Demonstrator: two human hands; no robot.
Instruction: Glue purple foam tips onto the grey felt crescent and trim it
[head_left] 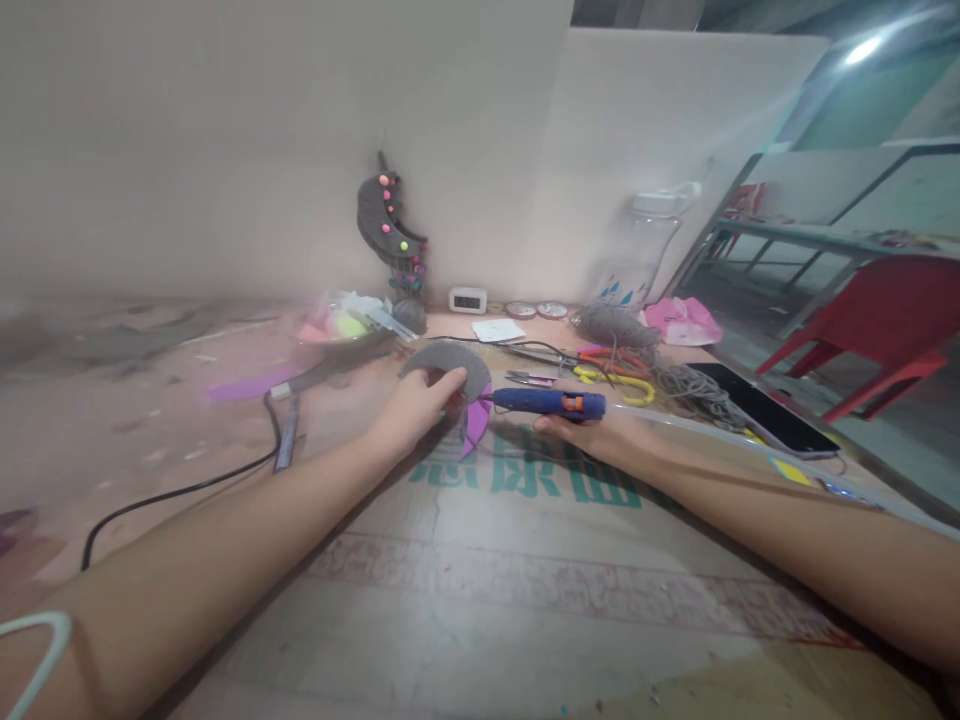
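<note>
My left hand (pixel 420 400) grips a crescent-shaped piece (pixel 450 358) wrapped in grey yarn, its purple end (pixel 477 420) still bare. My right hand (pixel 577 430) is closed on a blue glue gun (pixel 551 402), whose nozzle points left at the crescent's purple part. Both hands rest low over a sheet of cardboard (pixel 525 560) with green printed characters that covers the table.
A black cable (pixel 180 490) runs off left. Behind the hands lie scissors with orange and yellow handles (pixel 615 375), grey yarn (pixel 615 325), a phone (pixel 765 408), a white clock (pixel 467 299), a bag of pompoms (pixel 341 322), a finished decorated crescent (pixel 386 225) against the wall, a water bottle (pixel 645 250). A red chair (pixel 877 325) stands right.
</note>
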